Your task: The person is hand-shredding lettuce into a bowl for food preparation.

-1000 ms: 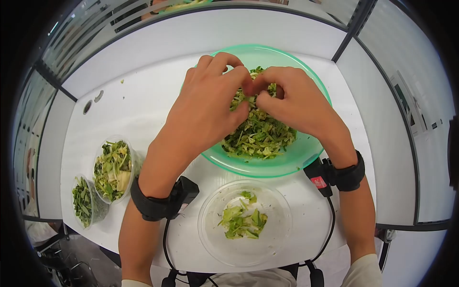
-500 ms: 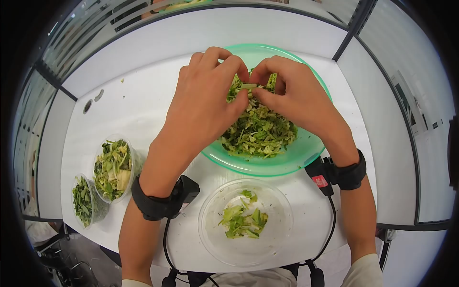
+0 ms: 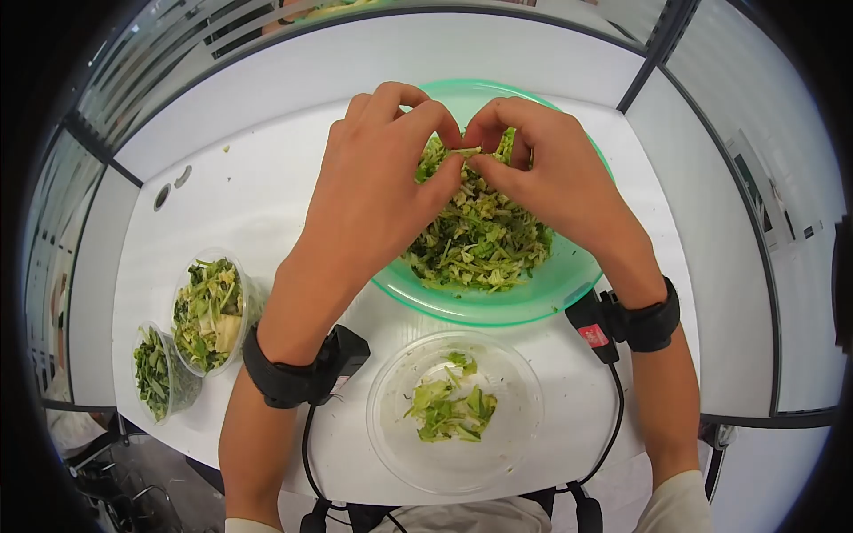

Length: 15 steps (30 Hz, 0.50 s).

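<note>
Over a wide green plastic bowl (image 3: 426,302), my left hand (image 3: 378,169) and my right hand (image 3: 551,169) face each other with fingertips nearly meeting. Thumb and fingers of both pinch a small pale green piece of chopped vegetable (image 3: 465,152) between them. Below them the bowl holds a heap of chopped leafy greens (image 3: 484,240). Closer to my body stands a clear round plastic bowl (image 3: 524,444), with a small clump of light green leaf pieces (image 3: 451,409) inside it.
On the left stand two clear plastic cups, a larger one of chopped greens and pale stalks (image 3: 210,315) and a smaller one of darker leaves (image 3: 153,373). White panels (image 3: 400,62) enclose the table (image 3: 258,213). Black cables (image 3: 613,426) hang from both wrist devices.
Both hands have shifted very slightly up and away from me, still pinching the piece together. The bowls and cups stay where they were.
</note>
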Available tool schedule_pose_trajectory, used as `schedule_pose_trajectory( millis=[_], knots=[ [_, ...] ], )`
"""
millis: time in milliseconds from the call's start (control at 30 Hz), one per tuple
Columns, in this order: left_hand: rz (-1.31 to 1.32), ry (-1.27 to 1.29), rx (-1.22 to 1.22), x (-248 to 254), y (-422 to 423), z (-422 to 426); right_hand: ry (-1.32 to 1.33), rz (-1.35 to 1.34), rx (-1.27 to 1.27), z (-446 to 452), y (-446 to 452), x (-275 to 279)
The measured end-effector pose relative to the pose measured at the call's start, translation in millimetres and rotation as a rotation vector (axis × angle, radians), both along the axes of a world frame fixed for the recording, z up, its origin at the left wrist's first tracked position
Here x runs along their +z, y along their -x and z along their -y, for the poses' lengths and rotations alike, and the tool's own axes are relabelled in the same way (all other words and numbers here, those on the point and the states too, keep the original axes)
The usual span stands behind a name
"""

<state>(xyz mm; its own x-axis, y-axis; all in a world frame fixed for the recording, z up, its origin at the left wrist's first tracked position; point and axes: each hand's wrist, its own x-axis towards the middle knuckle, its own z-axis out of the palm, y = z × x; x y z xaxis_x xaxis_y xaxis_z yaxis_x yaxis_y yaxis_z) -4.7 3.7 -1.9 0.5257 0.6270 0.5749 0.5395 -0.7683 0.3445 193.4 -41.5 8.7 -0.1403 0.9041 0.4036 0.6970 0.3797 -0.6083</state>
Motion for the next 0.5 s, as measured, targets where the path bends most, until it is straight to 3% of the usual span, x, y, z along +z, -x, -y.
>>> schedule_pose_trajectory(
  millis=[500],
  knots=[
    [0.054, -0.031, 0.009, -0.7, -0.7, -1.2, -0.056, -0.054, -0.014, -1.4, -0.9, -0.7]
  ],
)
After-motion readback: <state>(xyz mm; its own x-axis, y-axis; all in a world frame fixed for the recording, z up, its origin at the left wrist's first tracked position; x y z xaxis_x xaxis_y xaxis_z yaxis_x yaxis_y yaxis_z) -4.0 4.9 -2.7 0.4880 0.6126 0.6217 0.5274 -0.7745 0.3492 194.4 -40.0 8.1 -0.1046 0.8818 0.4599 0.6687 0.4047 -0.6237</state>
